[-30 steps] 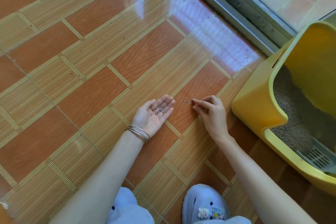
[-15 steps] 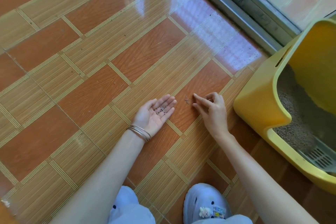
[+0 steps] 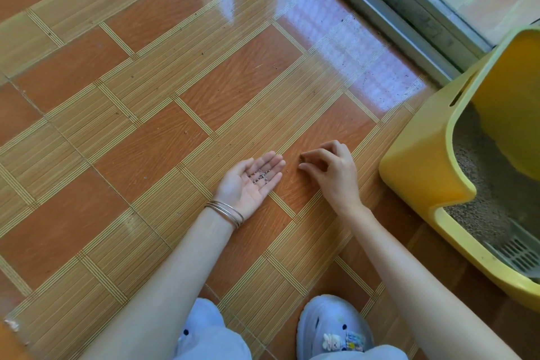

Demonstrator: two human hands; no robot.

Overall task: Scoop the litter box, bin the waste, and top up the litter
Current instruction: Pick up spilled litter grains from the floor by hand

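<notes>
Left hand [image 3: 250,180] flat holding litter grains [image 3: 261,175]; right hand [image 3: 331,170] pinches a speck (unclear), litter box [image 3: 420,166] cropped

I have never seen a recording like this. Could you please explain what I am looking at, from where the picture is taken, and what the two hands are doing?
No machine here: a person wears a camera on the head, so the one view looks down at their own arms and shoes. The left hand, with bangles at the wrist, lies palm up on the tiled floor and carries a few litter grains. The right hand pinches a small dark bit, probably a spilled grain, between its fingertips. To the right stands a yellow litter box filled with grey litter; a grey slotted part shows at its near end.
</notes>
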